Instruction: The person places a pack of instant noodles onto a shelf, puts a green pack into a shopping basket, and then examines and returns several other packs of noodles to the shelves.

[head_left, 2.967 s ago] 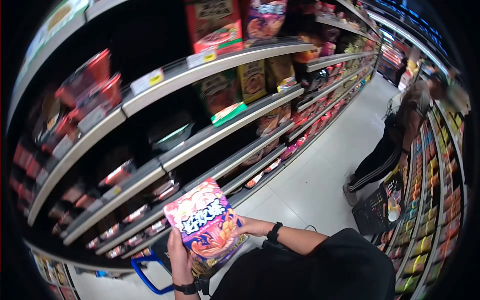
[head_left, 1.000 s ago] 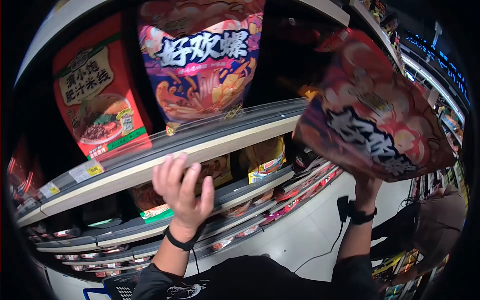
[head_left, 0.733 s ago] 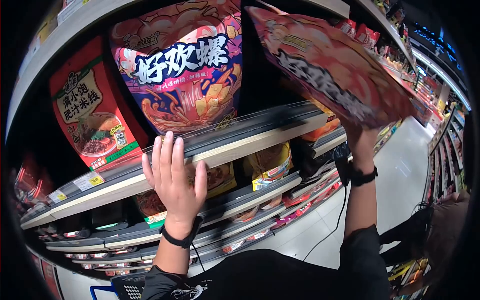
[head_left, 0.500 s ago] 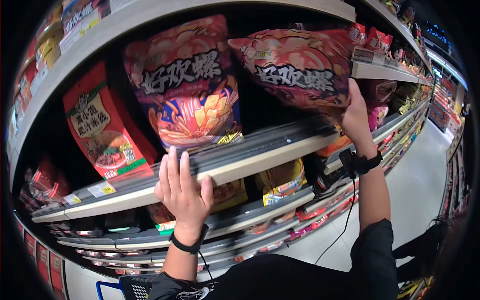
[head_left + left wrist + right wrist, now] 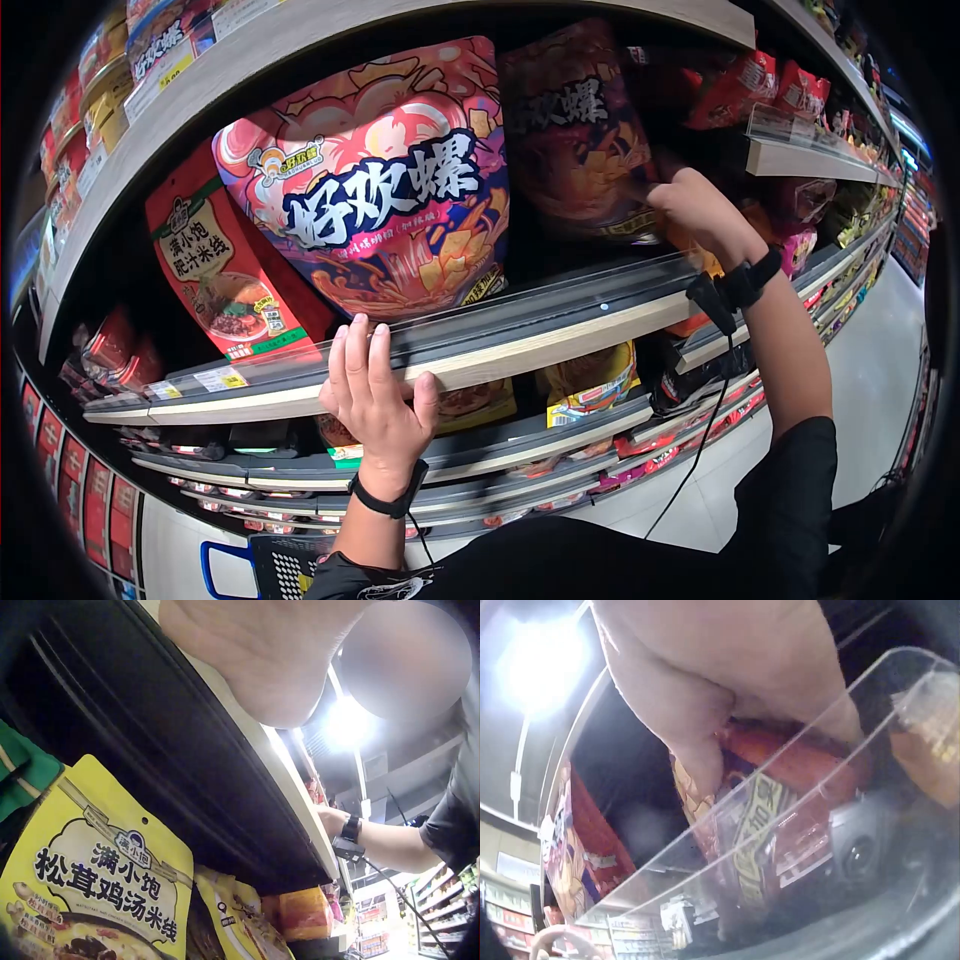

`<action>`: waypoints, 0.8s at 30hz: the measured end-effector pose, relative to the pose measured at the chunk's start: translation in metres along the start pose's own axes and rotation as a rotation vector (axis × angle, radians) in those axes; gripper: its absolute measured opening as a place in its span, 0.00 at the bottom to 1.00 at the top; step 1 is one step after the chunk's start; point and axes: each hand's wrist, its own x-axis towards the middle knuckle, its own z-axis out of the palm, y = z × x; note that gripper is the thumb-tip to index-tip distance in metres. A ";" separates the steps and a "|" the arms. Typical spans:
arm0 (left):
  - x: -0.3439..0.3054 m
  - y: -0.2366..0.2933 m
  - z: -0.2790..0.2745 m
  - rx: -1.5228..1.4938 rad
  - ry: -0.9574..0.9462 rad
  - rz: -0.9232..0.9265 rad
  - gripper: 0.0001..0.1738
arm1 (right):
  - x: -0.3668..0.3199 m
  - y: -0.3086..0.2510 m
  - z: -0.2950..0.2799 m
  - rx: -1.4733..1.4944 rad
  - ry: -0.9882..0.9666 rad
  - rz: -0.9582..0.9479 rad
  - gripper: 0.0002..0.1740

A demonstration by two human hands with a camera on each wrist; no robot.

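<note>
A large pink-and-purple bag (image 5: 385,190) stands at the front of the shelf, behind its clear lip. Deeper in, to its right, a similar darker bag (image 5: 580,140) is gripped at its right edge by my right hand (image 5: 710,215). The right wrist view shows the thumb and fingers of the right hand (image 5: 727,667) around the lower part of that bag (image 5: 780,802), behind the clear lip. My left hand (image 5: 385,400) rests with extended fingers on the front edge of the shelf (image 5: 560,350), below the front bag.
A red package (image 5: 235,280) stands left of the bags. Yellow packages (image 5: 105,870) sit on the shelf below. Red packets (image 5: 740,90) lie farther right. A basket with a blue handle (image 5: 225,570) is at the bottom left, and the aisle floor (image 5: 700,500) runs along the right.
The bag in my right hand has gone from in front of the shelf at the right to inside it, now upright. The left hand has come from beside the shelf onto its edge.
</note>
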 end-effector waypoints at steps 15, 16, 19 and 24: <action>0.000 -0.003 -0.002 -0.079 -0.002 -0.031 0.33 | 0.047 -0.043 0.061 0.052 -0.313 -0.321 0.26; 0.000 -0.004 -0.001 -0.082 0.019 -0.026 0.32 | 0.048 -0.044 0.065 0.044 -0.321 -0.353 0.25; -0.001 -0.004 -0.001 -0.100 0.029 -0.028 0.32 | 0.037 -0.058 0.076 0.261 -0.428 -0.342 0.20; -0.005 -0.004 -0.001 -0.132 0.032 -0.044 0.33 | 0.027 -0.063 0.087 0.686 -0.461 -0.337 0.22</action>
